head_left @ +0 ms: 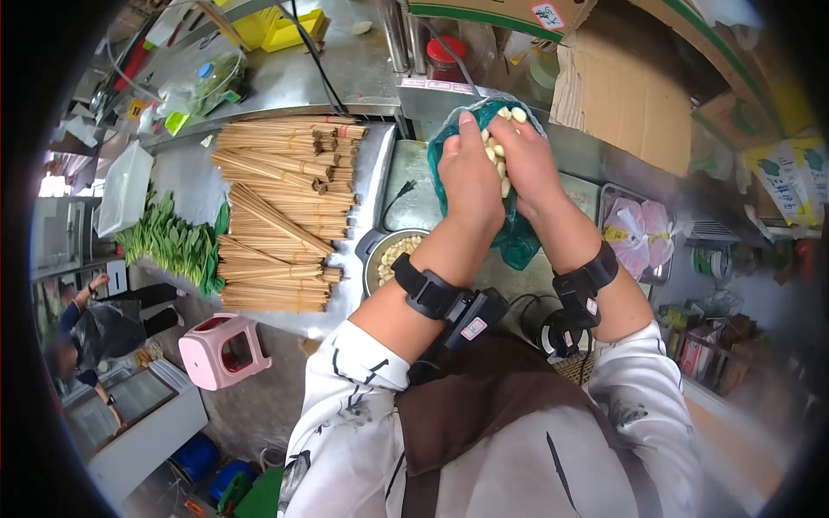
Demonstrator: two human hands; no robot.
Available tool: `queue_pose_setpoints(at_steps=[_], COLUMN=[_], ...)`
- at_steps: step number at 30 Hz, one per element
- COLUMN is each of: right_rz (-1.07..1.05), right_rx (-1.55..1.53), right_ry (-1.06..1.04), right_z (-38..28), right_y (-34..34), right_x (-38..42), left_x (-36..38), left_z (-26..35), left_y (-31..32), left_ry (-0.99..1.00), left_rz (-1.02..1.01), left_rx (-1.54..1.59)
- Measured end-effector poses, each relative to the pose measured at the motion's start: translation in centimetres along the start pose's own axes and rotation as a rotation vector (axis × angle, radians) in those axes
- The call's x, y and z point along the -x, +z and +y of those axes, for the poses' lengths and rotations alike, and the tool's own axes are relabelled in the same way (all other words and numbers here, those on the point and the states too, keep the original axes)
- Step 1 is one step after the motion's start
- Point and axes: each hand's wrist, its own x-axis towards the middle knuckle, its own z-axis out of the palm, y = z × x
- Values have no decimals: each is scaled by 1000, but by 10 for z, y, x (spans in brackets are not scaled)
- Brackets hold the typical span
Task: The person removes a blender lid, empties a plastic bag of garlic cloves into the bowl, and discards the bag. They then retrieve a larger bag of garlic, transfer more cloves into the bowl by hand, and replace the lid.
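Left hand (471, 177): its grip holds the green bag (518, 237).
Right hand (527, 160): its grip pinches the bag too.
Garlic cloves (499, 157): inside the bag, between both hands.
Bowl (373, 259): on the worktop (406, 203), below the bag.

Two hands (496, 168), one green bag (516, 237), one bowl (380, 259), one pink stool (223, 350), two wrist straps (425, 289).

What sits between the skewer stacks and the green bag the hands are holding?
In the head view, a round bowl of peeled garlic cloves sits low in that gap on the metal counter, with a dark cable above it. Both hands, left and right, grip the green bag.
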Motion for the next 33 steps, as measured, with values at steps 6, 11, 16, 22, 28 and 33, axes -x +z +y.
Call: queue_pose_setpoints(at_steps=[6, 11, 16, 22, 28, 33], right_rz=[19, 104, 78, -128, -214, -393], right_rx=[150, 334, 420, 296, 245, 331], right_ry=[-186, -443, -731, -843, -501, -59], right_z=[6, 20, 20, 33, 141, 234], right_y=[10, 4, 18, 57, 55, 14], right_x=[33, 52, 78, 99, 88, 62], left_x=[35, 52, 71, 91, 67, 26], left_z=[-6, -14, -1, 36, -9, -67], left_y=[-11, -22, -37, -71, -160, -250], left_ry=[156, 225, 369, 497, 212, -187], left_rz=[-121, -197, -253, -245, -10, -22], left_rx=[187, 223, 111, 83, 201, 176])
